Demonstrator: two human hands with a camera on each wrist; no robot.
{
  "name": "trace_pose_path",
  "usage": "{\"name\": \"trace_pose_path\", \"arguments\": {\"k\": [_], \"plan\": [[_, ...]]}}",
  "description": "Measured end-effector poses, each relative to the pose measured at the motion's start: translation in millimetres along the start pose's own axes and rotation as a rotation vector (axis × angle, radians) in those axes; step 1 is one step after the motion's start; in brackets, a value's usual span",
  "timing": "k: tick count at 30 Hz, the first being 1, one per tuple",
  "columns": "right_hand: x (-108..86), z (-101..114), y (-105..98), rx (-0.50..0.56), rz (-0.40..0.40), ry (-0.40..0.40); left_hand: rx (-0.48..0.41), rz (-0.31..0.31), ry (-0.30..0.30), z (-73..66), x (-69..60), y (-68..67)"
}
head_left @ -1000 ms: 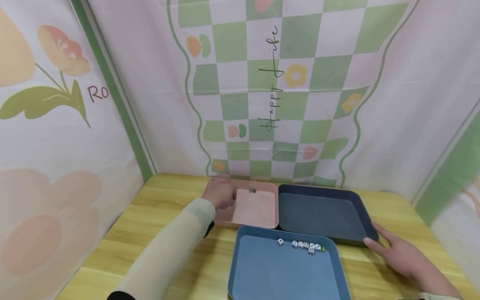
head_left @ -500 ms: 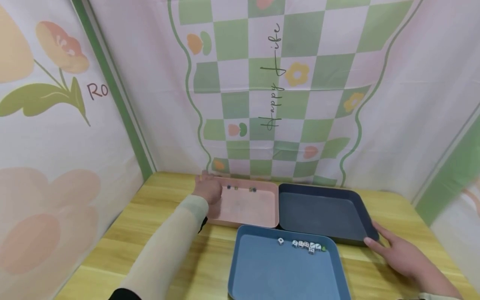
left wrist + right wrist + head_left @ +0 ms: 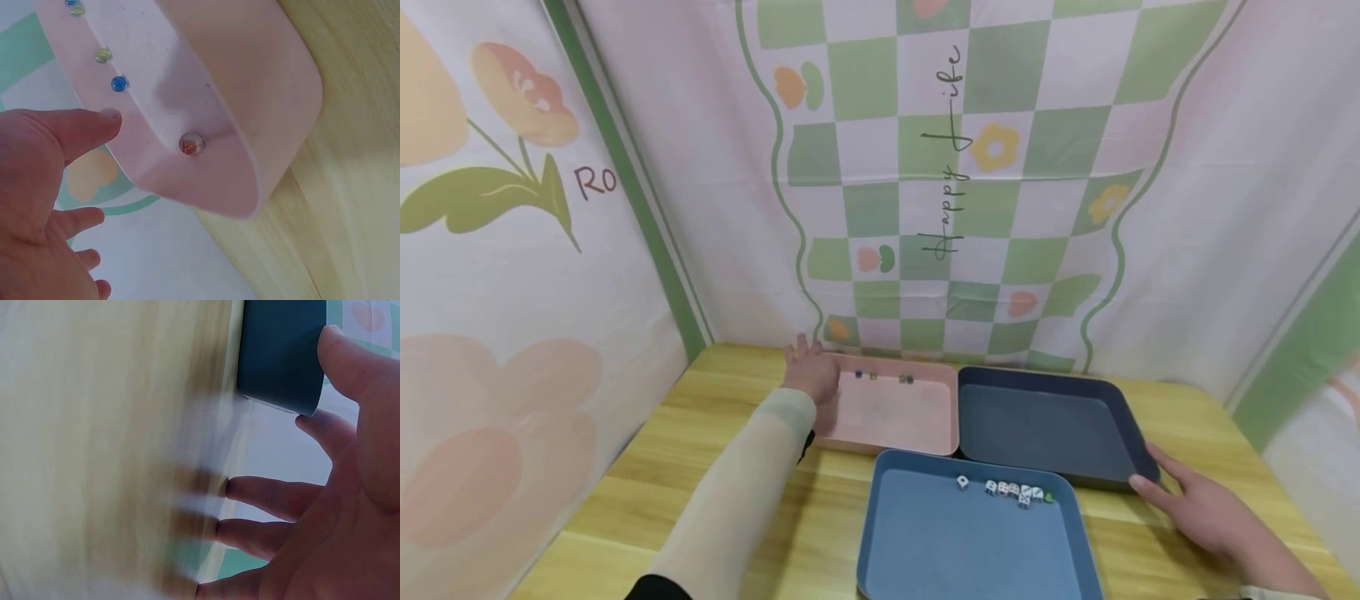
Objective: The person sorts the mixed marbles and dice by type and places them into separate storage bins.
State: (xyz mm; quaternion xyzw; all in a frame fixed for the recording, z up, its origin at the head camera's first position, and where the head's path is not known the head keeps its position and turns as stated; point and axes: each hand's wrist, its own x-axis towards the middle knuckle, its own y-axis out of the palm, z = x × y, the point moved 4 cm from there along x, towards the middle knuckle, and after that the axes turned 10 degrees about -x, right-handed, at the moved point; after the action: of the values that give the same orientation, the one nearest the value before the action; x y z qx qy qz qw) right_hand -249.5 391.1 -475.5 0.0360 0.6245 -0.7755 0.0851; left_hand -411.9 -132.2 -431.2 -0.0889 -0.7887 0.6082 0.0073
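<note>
At the far left corner of the pink tray (image 3: 898, 417) is my left hand (image 3: 811, 371), fingers spread and holding nothing. In the left wrist view, a clear marble with red inside (image 3: 191, 144) lies in that tray's corner. A blue marble (image 3: 119, 83) and a yellow-streaked marble (image 3: 103, 55) lie along its back wall, with another pair beyond. My right hand (image 3: 1202, 508) rests at the near right corner of the dark navy tray (image 3: 1045, 425). Its thumb and index finger touch the corner; the other fingers extend loosely.
A blue tray (image 3: 962, 542) stands in front of the other two, holding several white dice (image 3: 1003, 489) and a small green piece (image 3: 1048, 497). All sit on a wooden table (image 3: 647, 500). A patterned cloth (image 3: 925, 208) hangs behind.
My left hand has moved left from over the pink tray to its outer corner, and its fingers have spread. Two marbles have come into view. My right hand has stayed at the navy tray.
</note>
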Motion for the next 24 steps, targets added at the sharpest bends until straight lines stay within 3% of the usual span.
{"name": "trace_pose_path", "arguments": {"k": [7,15,24], "plan": [[0.2,2,-1,0.005,-0.008,0.003,0.134,-0.085,-0.014,8.3,4.9,2.0],[1.2,1,-1,0.010,0.040,0.021,0.072,-0.061,-0.032,13.1,0.2,3.2],[1.4,-1,0,0.009,0.041,0.019,0.049,-0.063,-0.026,16.6,-0.8,3.3]]}}
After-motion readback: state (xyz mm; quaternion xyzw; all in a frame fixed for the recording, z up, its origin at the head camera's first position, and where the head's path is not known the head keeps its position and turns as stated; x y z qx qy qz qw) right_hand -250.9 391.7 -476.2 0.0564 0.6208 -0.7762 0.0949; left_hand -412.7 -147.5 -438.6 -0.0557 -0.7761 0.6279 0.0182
